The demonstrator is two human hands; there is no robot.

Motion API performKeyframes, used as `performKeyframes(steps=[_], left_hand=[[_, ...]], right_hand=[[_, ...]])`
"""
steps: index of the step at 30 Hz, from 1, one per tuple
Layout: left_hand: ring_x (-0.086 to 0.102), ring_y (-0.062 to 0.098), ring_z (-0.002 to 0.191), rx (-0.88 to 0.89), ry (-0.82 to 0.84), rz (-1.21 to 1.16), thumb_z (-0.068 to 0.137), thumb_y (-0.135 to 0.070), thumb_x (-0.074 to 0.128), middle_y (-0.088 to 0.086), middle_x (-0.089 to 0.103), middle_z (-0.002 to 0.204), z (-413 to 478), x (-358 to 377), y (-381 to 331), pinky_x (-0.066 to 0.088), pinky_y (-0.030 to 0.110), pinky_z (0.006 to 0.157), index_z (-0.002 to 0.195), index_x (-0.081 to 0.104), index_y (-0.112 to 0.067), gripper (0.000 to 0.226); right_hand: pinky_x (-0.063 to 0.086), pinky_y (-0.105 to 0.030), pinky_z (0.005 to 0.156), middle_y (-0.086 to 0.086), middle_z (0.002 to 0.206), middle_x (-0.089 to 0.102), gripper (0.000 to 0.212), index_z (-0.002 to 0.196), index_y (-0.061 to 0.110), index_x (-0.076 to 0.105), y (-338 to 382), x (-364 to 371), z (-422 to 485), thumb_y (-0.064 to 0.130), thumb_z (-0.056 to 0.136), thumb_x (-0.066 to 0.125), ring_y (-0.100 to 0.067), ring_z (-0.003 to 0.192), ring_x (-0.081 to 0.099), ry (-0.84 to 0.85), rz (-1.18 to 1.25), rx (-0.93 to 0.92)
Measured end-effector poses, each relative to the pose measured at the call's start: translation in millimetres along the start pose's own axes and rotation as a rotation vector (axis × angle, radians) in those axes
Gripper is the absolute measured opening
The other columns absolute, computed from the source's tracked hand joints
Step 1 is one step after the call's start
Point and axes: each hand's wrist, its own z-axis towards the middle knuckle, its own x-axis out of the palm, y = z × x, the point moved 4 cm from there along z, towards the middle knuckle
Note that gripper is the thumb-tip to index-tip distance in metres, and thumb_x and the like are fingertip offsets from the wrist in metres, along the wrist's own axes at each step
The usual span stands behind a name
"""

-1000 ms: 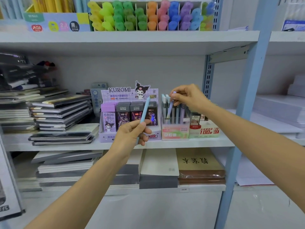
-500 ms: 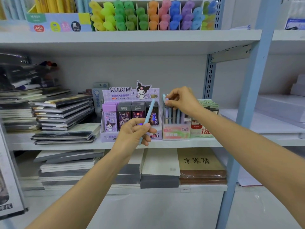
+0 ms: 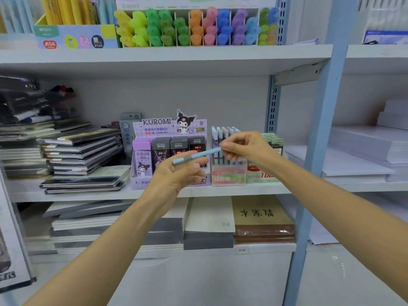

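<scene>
Two bare hands share one slim light-blue plastic pen (image 3: 203, 153), held nearly level with its right end slightly higher, in front of the middle white metal shelf (image 3: 220, 191). The left hand (image 3: 176, 173) pinches the pen's left end between thumb and curled fingers. The right hand (image 3: 245, 149) pinches the right end between thumb and fingertips, its other fingers bent. Behind the pen stand a pastel cardboard display box of upright pens (image 3: 228, 175) and, to its left, a purple Kuromi-printed cardboard box (image 3: 141, 171). Stacked dark notebooks (image 3: 81, 151) lie farther left.
</scene>
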Motion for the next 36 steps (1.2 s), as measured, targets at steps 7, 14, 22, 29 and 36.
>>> performKeyframes(steps=[7, 14, 22, 29, 36], left_hand=[[0.063, 0.012, 0.071, 0.121, -0.164, 0.184, 0.089, -0.015, 0.065, 0.004, 0.072, 0.083, 1, 4, 0, 0.054, 0.022, 0.067, 0.097, 0.073, -0.013, 0.011], [0.072, 0.02, 0.071, 0.16, -0.155, 0.424, 0.083, -0.021, 0.074, 0.008, 0.075, 0.075, 1, 26, 0, 0.056, 0.023, 0.061, 0.085, 0.068, -0.009, 0.013], [0.067, 0.007, 0.076, 0.239, -0.207, 0.692, 0.081, -0.035, 0.076, -0.006, 0.072, 0.078, 4, 31, -1, 0.056, 0.03, 0.074, 0.094, 0.066, -0.024, 0.019], [0.032, 0.019, 0.138, 0.47, -0.02, 1.374, 0.09, -0.02, 0.063, -0.002, 0.043, 0.147, 6, 29, 10, 0.028, 0.036, 0.113, 0.143, 0.043, -0.015, 0.056], [-0.005, 0.016, 0.15, 0.398, 0.118, 1.717, 0.095, -0.035, 0.053, -0.006, -0.002, 0.162, 13, 22, 38, 0.017, 0.042, 0.12, 0.154, 0.005, -0.021, 0.078]], right_hand=[[0.059, -0.031, 0.074, -0.015, 0.09, 0.073, 0.016, 0.095, 0.003, 0.069, -15, 20, -30, 0.016, 0.086, 0.068, -0.026, 0.079, 0.07, 0.312, -0.042, 0.115], [0.057, -0.026, 0.072, -0.003, 0.092, 0.071, 0.025, 0.11, 0.009, 0.067, 21, 26, -16, 0.021, 0.088, 0.067, -0.015, 0.081, 0.067, 0.063, -0.023, -0.095], [0.055, -0.022, 0.072, -0.003, 0.083, 0.074, 0.014, 0.098, 0.012, 0.07, 26, 12, -7, 0.015, 0.085, 0.071, -0.015, 0.077, 0.069, -0.005, 0.048, -0.091], [0.056, -0.021, 0.074, -0.003, 0.086, 0.073, 0.012, 0.1, 0.01, 0.066, 30, -41, -1, 0.006, 0.091, 0.06, -0.013, 0.078, 0.07, -0.301, 0.086, -0.135], [0.057, -0.022, 0.076, -0.008, 0.092, 0.069, 0.009, 0.101, 0.01, 0.063, 20, -39, 10, 0.007, 0.093, 0.059, -0.011, 0.08, 0.069, -0.399, -0.216, -0.169]])
